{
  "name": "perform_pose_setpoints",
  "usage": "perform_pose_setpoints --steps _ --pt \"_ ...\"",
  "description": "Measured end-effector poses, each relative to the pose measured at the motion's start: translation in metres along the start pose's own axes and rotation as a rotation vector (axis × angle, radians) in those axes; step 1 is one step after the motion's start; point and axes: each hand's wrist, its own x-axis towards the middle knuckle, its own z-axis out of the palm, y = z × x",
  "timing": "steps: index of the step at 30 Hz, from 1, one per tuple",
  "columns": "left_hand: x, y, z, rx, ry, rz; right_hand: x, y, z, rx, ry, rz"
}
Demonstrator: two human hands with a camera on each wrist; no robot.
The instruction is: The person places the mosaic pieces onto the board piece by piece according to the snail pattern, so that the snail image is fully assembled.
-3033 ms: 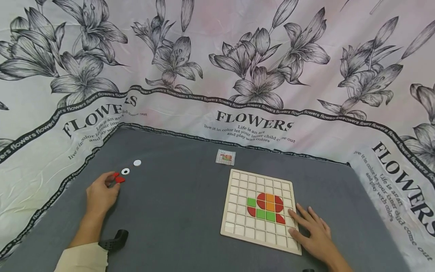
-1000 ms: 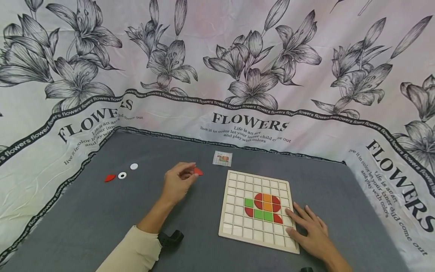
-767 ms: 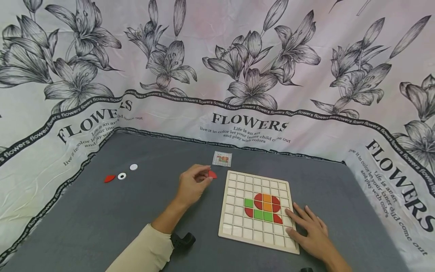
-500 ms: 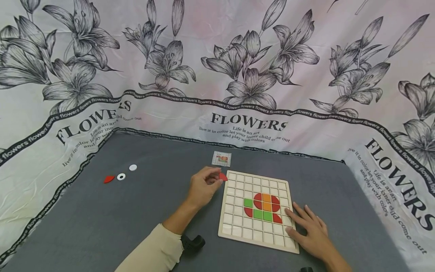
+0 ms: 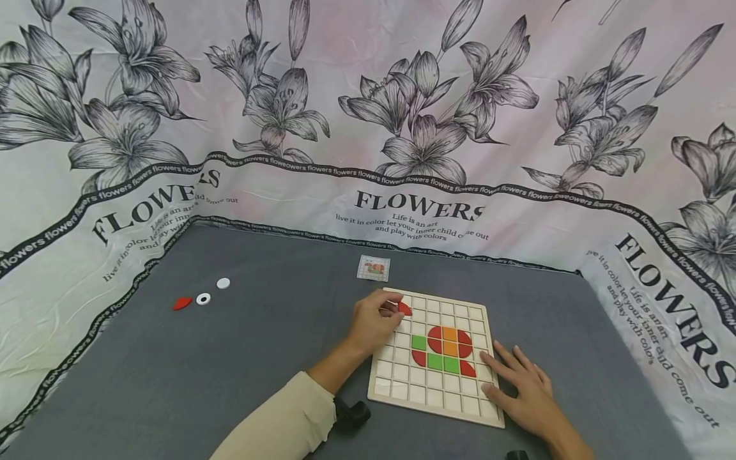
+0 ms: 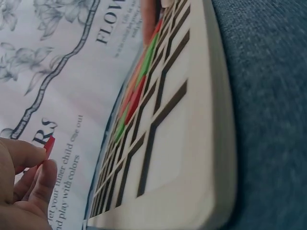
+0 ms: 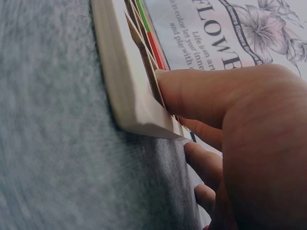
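Note:
Between thumb and fingers, my left hand [image 5: 374,321] pinches a red tile [image 5: 405,309] with a curved edge, above the far left part of a wooden grid board [image 5: 397,387]. In the left wrist view the red tile [image 6: 49,146] stands clear of the board. Red, orange and green tiles sit in the board's middle cells, among them a green square [image 5: 419,342] and an orange square [image 5: 450,335]. My right hand [image 5: 526,393] rests at the board's right edge with fingers spread; its thumb touches the board's rim in the right wrist view.
A small printed card [image 5: 373,268] with a coloured grid picture lies beyond the board. At the left of the grey table lie a red leaf-shaped tile [image 5: 182,303], a white ring with a dark centre [image 5: 203,299] and a white disc [image 5: 223,283]. Flower-printed cloth walls surround the table.
My left hand took a red tile from the group at the left and carried it rightward to over the board's far left. The right hand stays at the board's edge.

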Motion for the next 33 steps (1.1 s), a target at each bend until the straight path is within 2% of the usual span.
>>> perform_pose_setpoints --steps 2,7,13,23,29,33 --pt "0.001 -0.012 0.008 0.025 -0.011 -0.025 0.0 0.001 0.0 0.002 0.003 -0.003" --pt "0.002 -0.02 0.019 0.06 -0.04 -0.071 0.0 0.002 0.001 0.001 0.005 -0.011" --pt "0.003 -0.028 0.027 0.107 -0.074 -0.058 0.0 0.001 0.001 -0.002 0.015 -0.019" --pt "0.005 -0.027 0.03 0.18 -0.194 -0.073 0.0 0.002 0.001 -0.002 0.019 -0.017" --pt "0.004 -0.03 0.029 0.194 -0.176 -0.065 -0.001 0.003 0.002 0.005 0.023 -0.025" --pt "0.004 -0.029 0.029 0.198 -0.185 -0.083 -0.001 0.004 0.002 0.009 0.025 -0.029"
